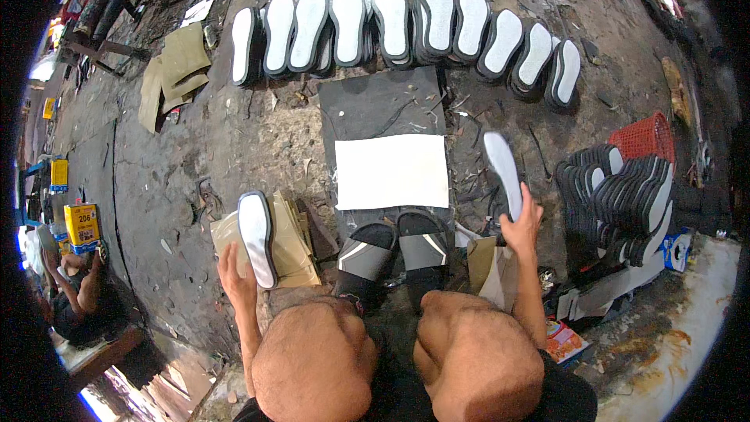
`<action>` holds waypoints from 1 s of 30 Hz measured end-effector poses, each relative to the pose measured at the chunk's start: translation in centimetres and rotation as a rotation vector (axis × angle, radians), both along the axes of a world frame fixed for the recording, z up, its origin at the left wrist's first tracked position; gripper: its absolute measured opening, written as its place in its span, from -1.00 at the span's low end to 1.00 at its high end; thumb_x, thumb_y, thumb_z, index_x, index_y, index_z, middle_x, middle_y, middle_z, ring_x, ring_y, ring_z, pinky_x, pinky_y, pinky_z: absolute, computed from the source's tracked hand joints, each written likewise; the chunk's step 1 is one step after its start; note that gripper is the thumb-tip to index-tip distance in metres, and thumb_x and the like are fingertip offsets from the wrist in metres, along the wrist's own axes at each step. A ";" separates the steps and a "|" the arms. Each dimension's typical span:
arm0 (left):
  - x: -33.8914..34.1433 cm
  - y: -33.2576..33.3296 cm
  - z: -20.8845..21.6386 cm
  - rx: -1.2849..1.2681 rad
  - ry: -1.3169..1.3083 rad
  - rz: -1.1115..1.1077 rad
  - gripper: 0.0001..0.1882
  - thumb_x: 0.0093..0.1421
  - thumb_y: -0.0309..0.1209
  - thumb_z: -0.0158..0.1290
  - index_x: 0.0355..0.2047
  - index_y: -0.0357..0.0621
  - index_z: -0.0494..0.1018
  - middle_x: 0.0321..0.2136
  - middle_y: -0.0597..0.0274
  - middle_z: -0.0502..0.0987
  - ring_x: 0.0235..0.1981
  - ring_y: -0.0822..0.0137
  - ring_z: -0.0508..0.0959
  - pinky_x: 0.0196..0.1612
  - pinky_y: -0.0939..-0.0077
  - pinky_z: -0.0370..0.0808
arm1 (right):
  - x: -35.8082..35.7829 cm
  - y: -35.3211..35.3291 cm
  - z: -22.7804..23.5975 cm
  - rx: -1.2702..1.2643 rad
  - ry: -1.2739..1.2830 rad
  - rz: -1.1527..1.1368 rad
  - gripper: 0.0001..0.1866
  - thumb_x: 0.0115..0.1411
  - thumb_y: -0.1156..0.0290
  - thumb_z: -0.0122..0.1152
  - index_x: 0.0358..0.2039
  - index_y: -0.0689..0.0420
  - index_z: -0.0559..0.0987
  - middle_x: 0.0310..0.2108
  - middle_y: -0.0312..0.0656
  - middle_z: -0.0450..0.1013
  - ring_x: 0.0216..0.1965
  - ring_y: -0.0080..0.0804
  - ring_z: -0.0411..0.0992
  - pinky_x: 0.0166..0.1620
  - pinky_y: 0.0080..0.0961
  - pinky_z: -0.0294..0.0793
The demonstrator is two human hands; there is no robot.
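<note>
Head view looks down past 2 bare knees to grey slide sandals (394, 254) on the feet. Left hand (234, 273) is clamped on a black-edged sole with a white insole face (256, 238), lying over tan card sheets (293, 246). Right hand (522, 223) grips a second white-faced sole (504, 172), raised upright. Beyond lies a white rectangular sheet (392, 171) on a dark mat (383, 101); farthest, a row of matching soles (406, 27).

Grimy workshop floor seen from above

Dark, stained concrete floor (180, 148) fills the frame; daylight glares at the left edge, a wooden bench (101, 352) sits lower left, pale paint-streaked ground (680, 328) lower right.
</note>
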State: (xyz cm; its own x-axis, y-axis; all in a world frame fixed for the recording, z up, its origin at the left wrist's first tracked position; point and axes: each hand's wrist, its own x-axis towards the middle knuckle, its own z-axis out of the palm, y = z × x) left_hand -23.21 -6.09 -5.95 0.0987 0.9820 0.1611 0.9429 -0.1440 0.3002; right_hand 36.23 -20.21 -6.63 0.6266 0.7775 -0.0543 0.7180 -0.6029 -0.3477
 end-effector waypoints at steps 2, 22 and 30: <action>0.3 -0.3 1.2 0.020 0.132 -0.260 -0.47 0.02 -0.73 0.10 0.04 -0.12 0.56 0.10 0.01 0.52 0.09 -0.09 0.52 0.19 0.02 0.42 | 0.5 -0.9 -1.4 -0.053 -0.102 -0.001 -0.14 -0.01 0.34 0.38 0.35 0.03 0.32 0.30 0.03 0.27 0.26 0.16 0.19 0.32 0.01 0.15; 29.5 3.8 -5.3 -0.048 -0.295 -0.616 -0.56 0.11 -0.46 0.22 0.04 -0.12 0.49 -0.06 0.13 0.47 -0.04 0.06 0.45 -0.05 0.15 0.40 | -0.4 14.6 -4.9 -0.162 -0.208 -0.024 -0.20 0.10 -0.27 0.29 0.26 -0.08 0.46 0.19 -0.03 0.32 0.17 0.11 0.32 0.06 0.04 0.46; 30.8 6.0 -3.0 -0.248 -0.535 -0.479 -0.38 0.09 -0.48 0.27 0.20 -0.08 0.40 -0.08 0.03 0.52 -0.03 -0.05 0.54 0.04 0.12 0.50 | 2.3 14.6 3.4 -0.126 -0.378 -0.170 -0.53 0.10 0.17 0.20 0.07 -0.16 0.62 -0.21 -0.08 0.64 -0.20 0.04 0.60 -0.08 0.05 0.54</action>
